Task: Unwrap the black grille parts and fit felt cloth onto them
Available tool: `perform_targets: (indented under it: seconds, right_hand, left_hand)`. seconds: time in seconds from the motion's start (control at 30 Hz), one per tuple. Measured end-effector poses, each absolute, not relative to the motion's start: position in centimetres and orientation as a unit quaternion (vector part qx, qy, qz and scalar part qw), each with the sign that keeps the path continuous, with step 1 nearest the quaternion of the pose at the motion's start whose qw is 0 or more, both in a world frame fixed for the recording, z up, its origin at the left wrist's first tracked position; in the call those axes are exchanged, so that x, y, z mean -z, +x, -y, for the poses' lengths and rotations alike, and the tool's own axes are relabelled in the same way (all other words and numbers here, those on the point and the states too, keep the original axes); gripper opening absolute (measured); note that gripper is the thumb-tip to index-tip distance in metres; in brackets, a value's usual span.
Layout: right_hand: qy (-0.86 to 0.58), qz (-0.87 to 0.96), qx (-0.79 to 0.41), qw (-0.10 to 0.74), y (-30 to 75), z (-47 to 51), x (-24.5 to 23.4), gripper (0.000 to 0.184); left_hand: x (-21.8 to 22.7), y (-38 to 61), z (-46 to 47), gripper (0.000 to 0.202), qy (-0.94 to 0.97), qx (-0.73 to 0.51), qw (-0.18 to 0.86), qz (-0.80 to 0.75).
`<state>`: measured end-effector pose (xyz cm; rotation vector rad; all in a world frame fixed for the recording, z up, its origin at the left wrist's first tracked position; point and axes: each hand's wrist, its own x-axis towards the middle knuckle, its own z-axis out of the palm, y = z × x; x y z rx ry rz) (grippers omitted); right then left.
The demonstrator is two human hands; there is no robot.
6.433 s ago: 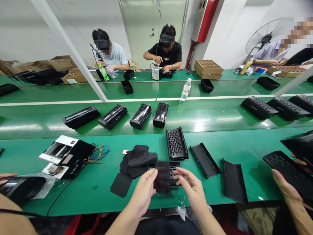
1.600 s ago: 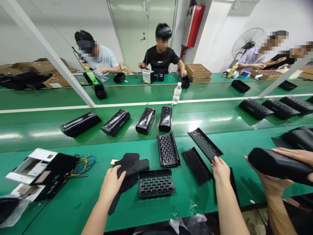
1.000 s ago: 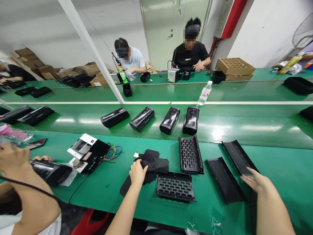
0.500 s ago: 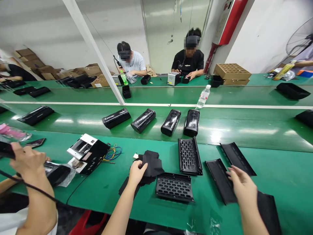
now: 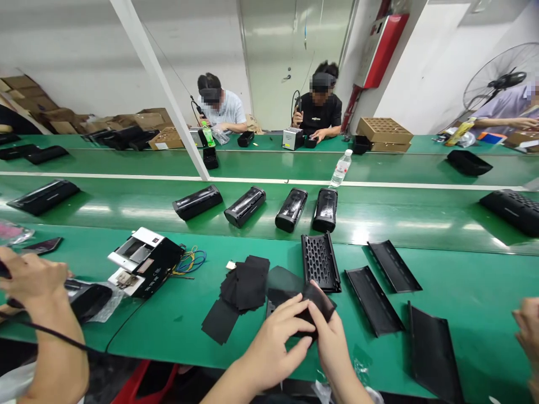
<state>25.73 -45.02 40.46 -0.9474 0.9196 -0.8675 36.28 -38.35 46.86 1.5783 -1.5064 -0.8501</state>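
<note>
Both my hands meet low in the middle of the green bench. My left hand and my right hand pinch a black fabric piece between their fingers, held just above a perforated black grille that they mostly hide. A pile of black fabric pieces lies to the left. Another perforated grille lies upright behind my hands. Three solid black panels lie to the right.
Black speaker bodies stand in a row on the green conveyor. A black box with coloured wires lies at left. A co-worker's hand works at far left, another hand at far right. People sit opposite, near a water bottle.
My left hand has lifted a fabric piece off the pile and brought it over the near grille. My right hand left the solid panel and came in to pinch the same piece.
</note>
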Motion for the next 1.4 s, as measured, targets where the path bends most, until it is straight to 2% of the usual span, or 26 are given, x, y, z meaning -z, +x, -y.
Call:
perform_targets:
  seconds: [0.1,0.17,0.27,0.33,0.4,0.53,0.8,0.93,1.17,1.3,1.4]
  right_hand:
    - [-0.393,-0.405,0.382,0.732,24.2,45.8,-41.7,0.041]
    - [-0.375,-0.403,0.362,0.752,23.2,46.1,-43.0,0.038]
    - [-0.353,-0.398,0.355,0.768,22.0,46.2,-44.9,0.036]
    - [-0.351,-0.394,0.354,0.772,21.4,46.1,-45.6,0.035]
    - [-0.354,-0.391,0.348,0.775,20.8,46.0,-46.1,0.033]
    - [-0.36,-0.396,0.337,0.774,19.9,46.2,-46.4,0.03]
    - [-0.415,-0.44,0.286,0.743,18.5,46.9,-47.5,0.039]
    - [-0.417,-0.441,0.291,0.74,18.4,47.0,-49.0,0.039]
    - [-0.395,-0.391,0.278,0.784,18.0,47.7,-50.5,0.038]
    - [-0.383,-0.385,0.286,0.789,18.0,47.8,-50.8,0.045]
    - [-0.379,-0.393,0.296,0.784,18.2,47.7,-50.6,0.048]
  left_hand:
    - [-46.0,38.0,38.2,0.016,0.655,0.317,0.494,0.475]
    - [-44.9,38.8,38.4,0.028,0.671,0.338,0.562,0.346]
    - [-43.5,38.7,38.7,0.049,0.577,0.538,0.588,0.179]
    - [-43.4,37.8,38.7,0.046,0.46,0.677,0.562,0.12]
    - [-43.7,36.8,38.7,0.037,0.386,0.733,0.553,0.095]
    - [-45.3,36.3,38.8,0.024,0.407,0.681,0.603,0.078]
    - [-48.3,38.3,38.1,0.021,0.563,0.559,0.593,0.141]
    - [-49.6,38.6,37.8,0.024,0.598,0.518,0.587,0.175]
    - [-51.6,38.8,37.7,0.038,0.6,0.475,0.618,0.178]
    - [-51.2,39.1,38.2,0.05,0.616,0.464,0.595,0.227]
    - [-50.6,38.8,38.5,0.048,0.663,0.393,0.576,0.273]
